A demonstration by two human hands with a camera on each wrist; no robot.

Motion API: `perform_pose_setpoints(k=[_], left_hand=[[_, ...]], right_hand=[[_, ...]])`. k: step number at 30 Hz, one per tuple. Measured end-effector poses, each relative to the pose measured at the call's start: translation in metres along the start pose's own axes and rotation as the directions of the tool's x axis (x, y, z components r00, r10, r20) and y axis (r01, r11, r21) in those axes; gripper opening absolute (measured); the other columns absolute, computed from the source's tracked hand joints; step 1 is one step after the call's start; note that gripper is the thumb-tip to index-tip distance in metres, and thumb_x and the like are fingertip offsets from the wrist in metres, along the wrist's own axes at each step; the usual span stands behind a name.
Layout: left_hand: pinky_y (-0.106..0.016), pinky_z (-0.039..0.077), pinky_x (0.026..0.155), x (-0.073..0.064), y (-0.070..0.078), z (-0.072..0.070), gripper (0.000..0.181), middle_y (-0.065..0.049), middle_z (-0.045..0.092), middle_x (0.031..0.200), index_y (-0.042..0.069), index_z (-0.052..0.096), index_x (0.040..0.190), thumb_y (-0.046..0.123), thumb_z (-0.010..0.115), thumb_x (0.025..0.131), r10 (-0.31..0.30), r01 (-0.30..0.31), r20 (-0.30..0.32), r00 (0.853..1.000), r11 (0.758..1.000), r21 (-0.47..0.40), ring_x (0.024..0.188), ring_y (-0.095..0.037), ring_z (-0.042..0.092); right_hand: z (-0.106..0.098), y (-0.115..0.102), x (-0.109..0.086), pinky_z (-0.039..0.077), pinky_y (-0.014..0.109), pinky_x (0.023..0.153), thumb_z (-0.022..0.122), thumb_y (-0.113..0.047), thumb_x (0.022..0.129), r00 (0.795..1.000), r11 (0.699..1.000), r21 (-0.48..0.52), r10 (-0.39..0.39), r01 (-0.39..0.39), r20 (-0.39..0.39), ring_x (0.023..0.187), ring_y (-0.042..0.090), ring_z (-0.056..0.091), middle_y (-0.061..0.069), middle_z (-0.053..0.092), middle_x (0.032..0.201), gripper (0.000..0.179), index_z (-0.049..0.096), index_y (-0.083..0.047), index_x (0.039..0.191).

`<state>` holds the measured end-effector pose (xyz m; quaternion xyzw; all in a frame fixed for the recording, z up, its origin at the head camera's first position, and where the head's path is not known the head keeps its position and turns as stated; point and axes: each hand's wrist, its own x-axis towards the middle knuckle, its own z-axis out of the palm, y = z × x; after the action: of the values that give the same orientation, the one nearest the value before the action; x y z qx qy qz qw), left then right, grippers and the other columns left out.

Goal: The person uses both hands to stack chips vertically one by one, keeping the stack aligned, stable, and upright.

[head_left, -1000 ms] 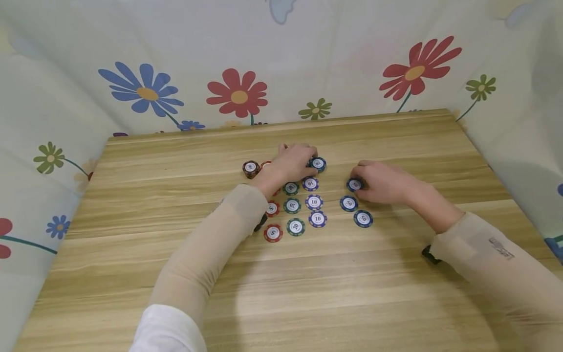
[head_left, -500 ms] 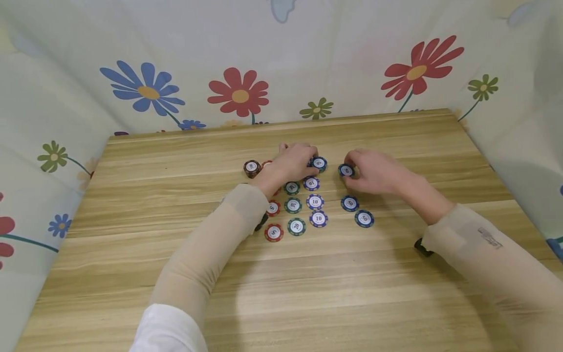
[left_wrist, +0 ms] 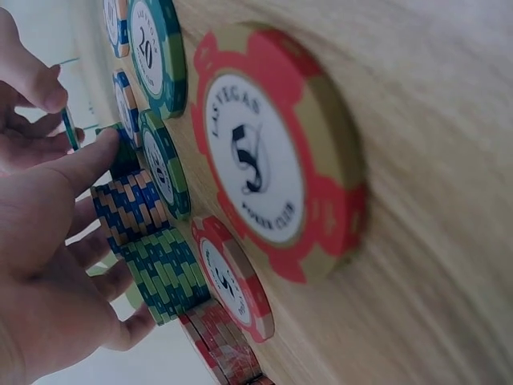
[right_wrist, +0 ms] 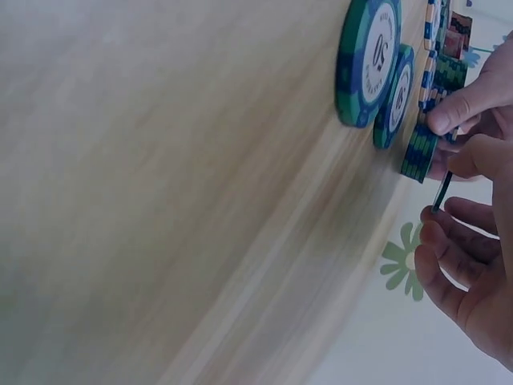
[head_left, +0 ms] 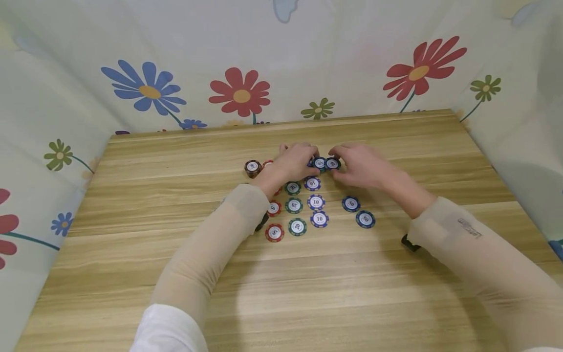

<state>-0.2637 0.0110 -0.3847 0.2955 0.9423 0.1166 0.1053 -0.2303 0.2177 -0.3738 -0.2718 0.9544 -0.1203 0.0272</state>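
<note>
My left hand (head_left: 292,164) holds the sides of a short stack of blue-and-green 50 poker chips (head_left: 319,163), thumb on the near side and fingers behind. My right hand (head_left: 365,166) pinches one more 50 poker chip (head_left: 333,163) by its edge, right beside that stack and raised above the table in the right wrist view. In the left wrist view, a blue-and-tan stack (left_wrist: 128,207), a green stack (left_wrist: 167,277) and a red stack (left_wrist: 223,345) stand in a row by my left fingers. Two loose 50 chips (head_left: 351,204) lie flat nearer me.
Flat in columns on the wooden table (head_left: 308,293) lie blue 10 chips (head_left: 316,202), green 20 chips (head_left: 293,205) and red 5 chips (head_left: 274,232). A black chip stack (head_left: 252,167) ends the row at left. A flower-printed curtain (head_left: 281,63) hangs behind the table's far edge.
My right hand has carried its 50 chip left and away from me, from its column to beside the stack. My left hand stays at the stack.
</note>
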Motion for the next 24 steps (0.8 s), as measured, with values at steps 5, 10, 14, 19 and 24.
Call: perform_pose_setpoints(k=[5, 10, 14, 19, 24], left_hand=[[-0.050, 0.030, 0.099, 0.000, -0.002, 0.000, 0.043, -0.002, 0.061, 0.130, 0.017, 0.061, 0.133, 0.040, 0.070, 0.098, -0.003, 0.003, -0.003, 1.000, 1.000, -0.019, 0.118, -0.021, 0.052], [-0.052, 0.030, 0.100, 0.001, -0.003, 0.001, 0.041, -0.003, 0.061, 0.129, 0.016, 0.061, 0.131, 0.039, 0.070, 0.098, 0.002, -0.002, -0.005, 1.000, 1.000, -0.024, 0.118, -0.022, 0.053], [-0.053, 0.030, 0.101, 0.001, -0.003, 0.001, 0.041, -0.003, 0.061, 0.128, 0.016, 0.061, 0.130, 0.039, 0.071, 0.098, 0.001, -0.001, -0.005, 1.000, 1.000, -0.019, 0.118, -0.023, 0.053], [-0.052, 0.030, 0.100, 0.001, -0.003, 0.000, 0.041, -0.002, 0.061, 0.128, 0.017, 0.061, 0.130, 0.040, 0.070, 0.098, -0.011, 0.010, -0.001, 1.000, 1.000, -0.022, 0.117, -0.022, 0.053], [-0.050, 0.030, 0.098, 0.000, -0.002, -0.001, 0.041, -0.002, 0.061, 0.128, 0.017, 0.061, 0.130, 0.040, 0.070, 0.098, -0.019, 0.019, 0.005, 1.000, 0.999, -0.032, 0.116, -0.022, 0.052]], right_hand=[[0.003, -0.004, 0.007, 0.053, 0.047, 0.089, 0.076, -0.021, 0.090, 1.000, 1.000, -0.009, -0.005, 0.005, -0.003, 0.101, 0.030, 0.066, 0.018, 0.069, 0.119, 0.043, 0.066, 0.003, 0.124], [0.006, -0.007, 0.012, 0.053, 0.045, 0.084, 0.076, -0.019, 0.090, 1.000, 1.000, -0.010, -0.016, 0.016, -0.003, 0.093, 0.029, 0.066, 0.017, 0.070, 0.116, 0.039, 0.068, 0.003, 0.121], [0.008, -0.008, 0.015, 0.054, 0.044, 0.082, 0.075, -0.019, 0.091, 1.000, 1.000, -0.008, -0.028, 0.028, -0.010, 0.090, 0.027, 0.066, 0.017, 0.069, 0.116, 0.038, 0.068, 0.002, 0.122], [0.011, -0.009, 0.017, 0.053, 0.042, 0.077, 0.075, -0.017, 0.091, 0.999, 0.999, -0.012, -0.040, 0.040, -0.017, 0.083, 0.025, 0.063, 0.016, 0.069, 0.113, 0.035, 0.069, 0.002, 0.119], [0.013, -0.011, 0.018, 0.053, 0.042, 0.077, 0.076, -0.017, 0.090, 0.999, 0.999, -0.013, -0.036, 0.036, -0.036, 0.085, 0.026, 0.064, 0.016, 0.070, 0.113, 0.035, 0.070, 0.002, 0.118]])
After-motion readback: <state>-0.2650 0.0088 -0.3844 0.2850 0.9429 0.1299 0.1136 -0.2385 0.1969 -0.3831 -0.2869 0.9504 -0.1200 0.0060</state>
